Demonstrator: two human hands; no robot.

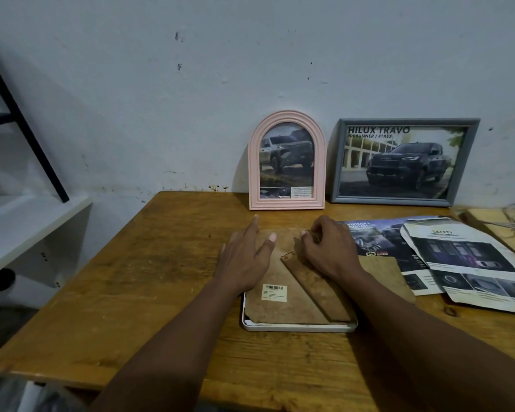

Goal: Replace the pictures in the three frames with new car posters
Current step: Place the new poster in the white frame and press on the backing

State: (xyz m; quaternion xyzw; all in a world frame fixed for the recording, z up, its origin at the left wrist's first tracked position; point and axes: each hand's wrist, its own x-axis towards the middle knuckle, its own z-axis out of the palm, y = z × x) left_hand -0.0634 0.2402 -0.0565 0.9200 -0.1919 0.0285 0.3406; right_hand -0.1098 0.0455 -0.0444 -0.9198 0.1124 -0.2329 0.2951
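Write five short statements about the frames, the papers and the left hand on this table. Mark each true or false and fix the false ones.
1. The pink frame stands against the wall. True.
2. The grey frame lies flat on the table. False: it stands against the wall, to the right of the pink frame.
3. The white frame lies face down, with its brown backing upward. True.
4. The left hand holds a brochure. False: it rests flat on the backing, fingers straight.
5. The brochures lie to the left of the white frame. False: they lie to its right.
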